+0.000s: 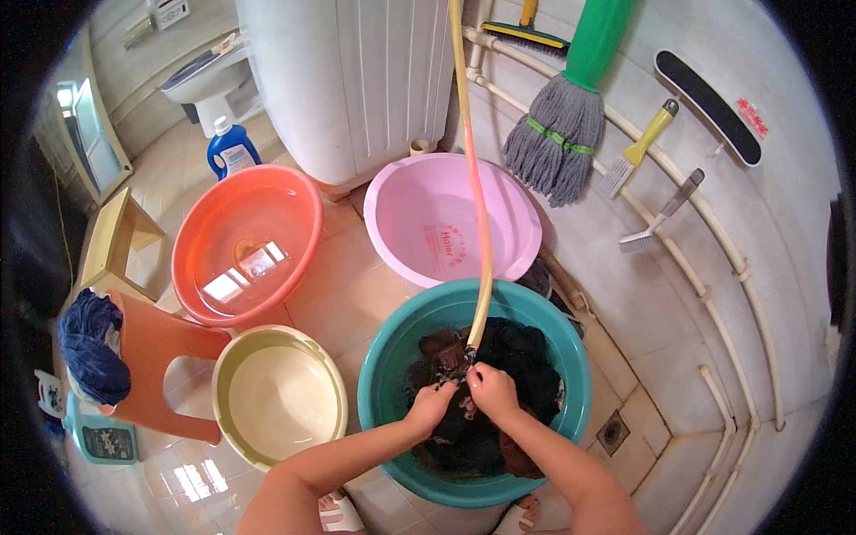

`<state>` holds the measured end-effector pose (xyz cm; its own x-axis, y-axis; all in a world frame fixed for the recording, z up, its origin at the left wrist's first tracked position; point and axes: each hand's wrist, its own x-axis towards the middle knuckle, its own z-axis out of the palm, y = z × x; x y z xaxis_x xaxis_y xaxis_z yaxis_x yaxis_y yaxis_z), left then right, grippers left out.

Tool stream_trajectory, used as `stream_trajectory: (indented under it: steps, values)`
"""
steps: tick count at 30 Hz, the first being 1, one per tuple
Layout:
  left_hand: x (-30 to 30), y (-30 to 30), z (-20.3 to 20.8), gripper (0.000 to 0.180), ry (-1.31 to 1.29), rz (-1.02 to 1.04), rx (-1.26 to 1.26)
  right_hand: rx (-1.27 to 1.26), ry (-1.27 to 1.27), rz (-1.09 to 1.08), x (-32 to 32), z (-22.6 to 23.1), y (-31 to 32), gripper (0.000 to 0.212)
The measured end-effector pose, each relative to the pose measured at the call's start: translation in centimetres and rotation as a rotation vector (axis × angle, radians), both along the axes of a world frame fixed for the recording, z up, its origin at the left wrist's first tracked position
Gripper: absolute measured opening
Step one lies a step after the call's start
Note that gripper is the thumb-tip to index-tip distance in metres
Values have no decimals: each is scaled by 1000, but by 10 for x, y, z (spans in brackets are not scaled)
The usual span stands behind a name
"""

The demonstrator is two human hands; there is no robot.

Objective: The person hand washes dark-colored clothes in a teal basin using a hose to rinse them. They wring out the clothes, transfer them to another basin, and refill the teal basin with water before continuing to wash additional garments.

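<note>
A teal basin (374, 392) stands in front of me with dark wet clothes (517, 357) lying in water. From above, a yellowish hose (473, 214) hangs down into it, its lower end just beyond my hands. My left hand (432, 407) and my right hand (492, 390) are close together over the middle of the basin. Both have their fingers closed on a dark wet garment (453, 373), bunched between them beside the hose end. Its exact kind cannot be made out.
Around the teal basin stand a pink basin (401, 214), an orange basin (192, 276) holding water and a cream basin (281, 392). Blue cloth (92, 343) lies on an orange stool (156, 383). A mop (557, 134) and brushes (642, 147) hang along the right wall.
</note>
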<state>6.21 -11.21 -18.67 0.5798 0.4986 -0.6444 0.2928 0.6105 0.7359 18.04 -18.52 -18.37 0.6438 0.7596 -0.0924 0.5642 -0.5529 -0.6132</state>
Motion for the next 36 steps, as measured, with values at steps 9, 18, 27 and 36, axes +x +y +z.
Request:
stream_trajectory:
  steps: [9, 18, 27, 36]
  values:
    - [-33, 62, 6, 66, 212, -402, 691, 116, 219, -335, 74, 24, -30, 30]
    - [-39, 65, 33, 32, 322, -544, 1177, 54, 37, -280, 96, 62, -35, 18]
    - [-17, 23, -19, 31, 491, -1022, 1238, -87, -211, 346, 48, 63, -14, 19]
    - [-7, 44, -8, 25, 70, -512, 740, -215, -206, 538, 28, 19, -24, 63]
